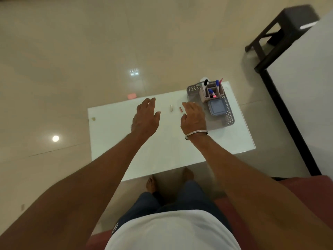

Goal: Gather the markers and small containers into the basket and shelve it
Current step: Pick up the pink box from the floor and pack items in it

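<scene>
A grey perforated basket [229,118] sits at the right end of the white table [162,152]. Inside it stand a pink divided holder [204,95] with several markers [217,83] and a blue-lidded small container [217,107]. A small silver cylinder [171,108] and a small pink piece [180,109] lie on the table between my hands. My left hand [146,118] hovers to their left with fingers spread, holding nothing. My right hand [194,116] hovers just right of the pink piece, beside the basket, fingers relaxed and empty.
A dark stool [281,29] stands on the tiled floor at the far right, next to a white dark-edged surface [306,87]. A small pink square [131,96] lies on the floor behind the table. A red seat [306,192] is under me.
</scene>
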